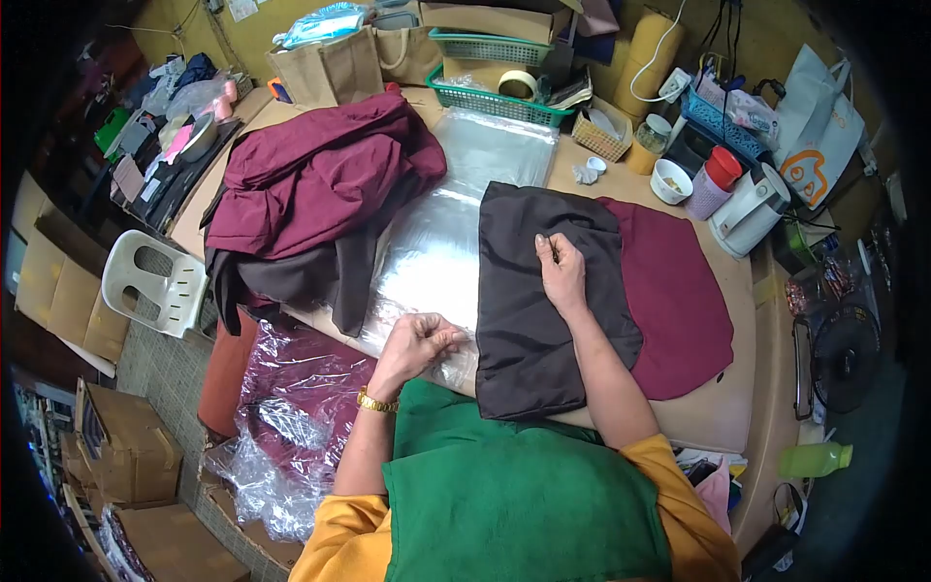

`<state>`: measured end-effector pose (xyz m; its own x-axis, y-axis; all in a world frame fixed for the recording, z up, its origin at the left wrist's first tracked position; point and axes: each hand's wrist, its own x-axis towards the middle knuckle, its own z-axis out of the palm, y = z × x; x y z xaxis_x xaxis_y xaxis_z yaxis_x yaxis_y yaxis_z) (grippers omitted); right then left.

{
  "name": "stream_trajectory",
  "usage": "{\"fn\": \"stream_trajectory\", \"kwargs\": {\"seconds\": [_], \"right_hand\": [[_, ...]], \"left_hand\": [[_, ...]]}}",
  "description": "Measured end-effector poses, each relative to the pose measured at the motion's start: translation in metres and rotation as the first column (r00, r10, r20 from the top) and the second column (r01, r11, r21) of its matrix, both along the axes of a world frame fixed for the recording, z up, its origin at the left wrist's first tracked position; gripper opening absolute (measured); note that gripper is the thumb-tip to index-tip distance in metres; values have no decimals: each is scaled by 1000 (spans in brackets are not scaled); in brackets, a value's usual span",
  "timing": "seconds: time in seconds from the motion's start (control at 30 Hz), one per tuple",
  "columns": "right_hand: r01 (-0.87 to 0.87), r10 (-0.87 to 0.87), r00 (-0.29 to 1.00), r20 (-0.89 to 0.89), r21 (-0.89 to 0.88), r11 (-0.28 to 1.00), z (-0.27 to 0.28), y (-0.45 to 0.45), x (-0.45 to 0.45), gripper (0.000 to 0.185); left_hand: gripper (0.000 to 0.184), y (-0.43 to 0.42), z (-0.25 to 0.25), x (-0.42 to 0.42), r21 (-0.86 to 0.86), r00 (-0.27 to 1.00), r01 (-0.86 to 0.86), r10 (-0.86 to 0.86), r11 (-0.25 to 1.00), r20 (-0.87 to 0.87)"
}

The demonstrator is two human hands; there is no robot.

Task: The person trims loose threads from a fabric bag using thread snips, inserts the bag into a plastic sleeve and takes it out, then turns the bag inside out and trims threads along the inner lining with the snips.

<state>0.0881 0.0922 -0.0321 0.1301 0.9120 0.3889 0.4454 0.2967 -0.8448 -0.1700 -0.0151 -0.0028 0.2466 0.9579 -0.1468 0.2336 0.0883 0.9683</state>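
Observation:
A folded garment, black (pixel 533 291) on its left part and maroon (pixel 669 301) on its right, lies flat on the table. My right hand (pixel 562 270) is closed above the black part, thumb against the fingers; whatever it may pinch is too small to make out. At the garment's lower left edge my left hand (pixel 425 341) is closed in a pinch over clear plastic, and what is between its fingertips cannot be made out. Flat clear plastic bags (pixel 427 242) lie left of the garment. Beyond them rests a heap of maroon and black garments (pixel 320 175).
Green baskets (pixel 495 100), a small wicker basket (pixel 601 136), a bowl (pixel 670 181) and a white kettle (pixel 752 209) stand along the back and right. Plastic-wrapped maroon items (pixel 301 407) sit below the table's left edge, near a white chair (pixel 155 281).

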Motion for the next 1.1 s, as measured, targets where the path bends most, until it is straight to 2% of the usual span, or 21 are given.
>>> {"fn": "stream_trajectory", "kwargs": {"seconds": [0.03,0.07,0.13,0.17,0.2,0.23,0.27,0.3,0.33,0.37,0.4,0.43,0.5,0.6,0.7,0.73,0.83,1.1], "right_hand": [[2,-2,1000,8,6,1000,-2,0,0,40],[6,-6,1000,16,13,1000,-2,0,1,41],[5,-5,1000,22,-2,1000,-2,0,2,41],[1,-1,1000,25,-16,1000,-2,0,2,41],[1,0,1000,25,-16,1000,-2,-1,2,41],[-8,10,999,46,-29,1000,-1,-2,1,39],[-17,20,998,66,-41,999,1,-3,0,37],[-18,20,998,65,-38,999,15,-10,-3,37],[-55,71,989,127,-130,990,31,-18,-4,34],[-86,128,975,183,-224,971,40,-26,-7,33],[-154,158,983,97,-42,987,40,-33,-14,27],[-159,162,982,95,-45,986,44,-42,-16,27],[-279,306,875,375,-125,952,76,-70,-19,26],[-341,353,820,451,-111,933,91,-93,-28,28],[-371,362,790,494,-84,925,98,-102,-34,26],[-364,321,794,516,-18,931,101,-104,-37,25],[-347,282,788,547,16,938,107,-106,-43,29],[-364,292,749,594,0,931,100,-101,-53,32]], "left_hand": [[15,-1,-1,0,-2,997,-6,6,1000,81],[15,-1,-4,1,-3,997,-4,4,1000,82],[14,1,-11,4,-19,955,-95,97,995,279],[14,3,-20,7,-19,955,-95,97,995,280],[13,6,-28,12,-77,833,-101,127,992,539],[13,7,-35,15,-132,641,-90,159,987,751],[13,7,-31,16,-128,642,-91,157,988,751],[13,5,-26,16,-241,591,-43,219,970,777],[13,4,-22,16,-346,540,12,285,938,792],[13,3,-22,16,-343,541,9,284,939,792],[13,2,-23,16,-353,528,-6,303,936,793],[12,1,-24,16,-364,515,-23,323,931,794],[13,-1,-20,18,-352,531,-75,336,933,778],[12,-2,-18,17,-319,552,-130,336,939,763],[12,-2,-16,18,-292,552,-131,315,947,772],[12,-2,-15,18,-279,551,-130,303,952,778],[12,-1,-14,18,-266,580,-143,298,953,758],[16,-3,-8,19,-236,613,-144,274,961,742]]}}
